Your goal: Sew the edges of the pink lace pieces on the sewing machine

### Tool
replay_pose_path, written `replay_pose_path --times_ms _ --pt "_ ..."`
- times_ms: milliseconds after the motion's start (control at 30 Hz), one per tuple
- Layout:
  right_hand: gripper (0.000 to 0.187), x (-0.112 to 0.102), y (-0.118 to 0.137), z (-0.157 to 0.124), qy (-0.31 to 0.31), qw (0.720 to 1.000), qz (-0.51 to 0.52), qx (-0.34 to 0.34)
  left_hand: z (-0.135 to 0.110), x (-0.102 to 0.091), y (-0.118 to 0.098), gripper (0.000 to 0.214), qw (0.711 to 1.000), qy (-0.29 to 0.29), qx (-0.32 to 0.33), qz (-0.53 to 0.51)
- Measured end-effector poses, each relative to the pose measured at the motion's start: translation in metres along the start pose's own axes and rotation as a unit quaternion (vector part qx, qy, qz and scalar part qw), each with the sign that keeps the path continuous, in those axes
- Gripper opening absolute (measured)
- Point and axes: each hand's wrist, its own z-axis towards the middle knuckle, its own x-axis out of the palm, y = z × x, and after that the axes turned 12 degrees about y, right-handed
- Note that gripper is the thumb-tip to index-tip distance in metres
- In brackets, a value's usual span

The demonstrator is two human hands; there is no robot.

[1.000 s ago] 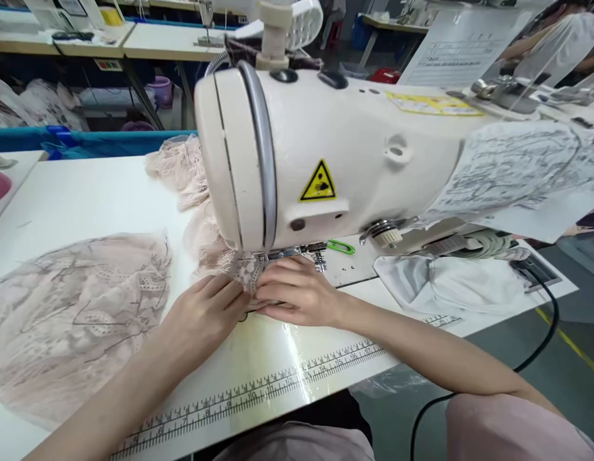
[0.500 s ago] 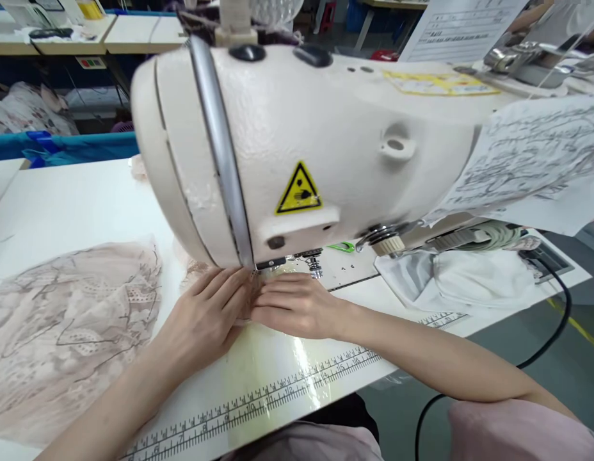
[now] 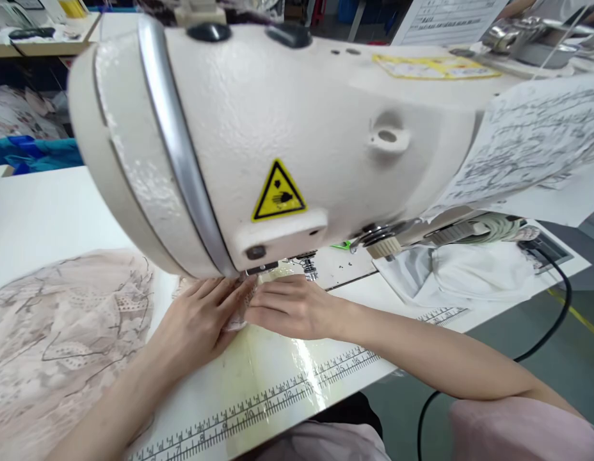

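Pale pink lace fabric (image 3: pixel 240 316) lies bunched between my two hands, just below the head of a white sewing machine (image 3: pixel 335 141). My left hand (image 3: pixel 194 320) is closed over the fabric's left part, fingers bent and pointing under the machine head. From the right, my right hand (image 3: pixel 292 308) pinches the fabric's other edge, its fingers folded together. The fingertips of both hands are partly hidden, and the machine head covers the needle. Left of my left hand spreads a larger heap of the pink lace fabric with dark thread lines.
A printed ruler strip (image 3: pixel 258 410) runs along the table's front edge. White cloth (image 3: pixel 484 269) and a coiled greenish band (image 3: pixel 501 228) lie to the right. Papers (image 3: pixel 532 147) hang on the machine. A black cable (image 3: pixel 563 307) loops beside the table.
My view has come closer, so the machine head looks larger and further left. My hands have drawn slightly apart, and more of the lace shows between them.
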Motion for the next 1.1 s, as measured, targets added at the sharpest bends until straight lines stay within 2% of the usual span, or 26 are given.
replay_pose_path --times_ms 133,333,600,1100 --pt "0.014 0.0002 0.0003 0.0002 -0.015 1.0 -0.015 0.006 0.0002 0.0014 0.0003 0.05 1.0 -0.006 0.0 -0.002" --pt "0.016 0.0 -0.0007 0.001 0.007 1.0 -0.025 0.007 0.0007 0.0007 -0.0007 0.049 1.0 -0.006 -0.011 -0.003" --pt "0.012 -0.0005 -0.0009 0.0008 0.005 1.0 -0.021 -0.003 -0.0002 0.0028 0.0017 0.051 1.0 -0.018 0.002 -0.018" --pt "0.012 -0.0004 0.0011 -0.0001 -0.004 0.999 -0.046 -0.013 0.0003 0.0007 0.0006 0.05 0.999 -0.023 -0.001 0.023"
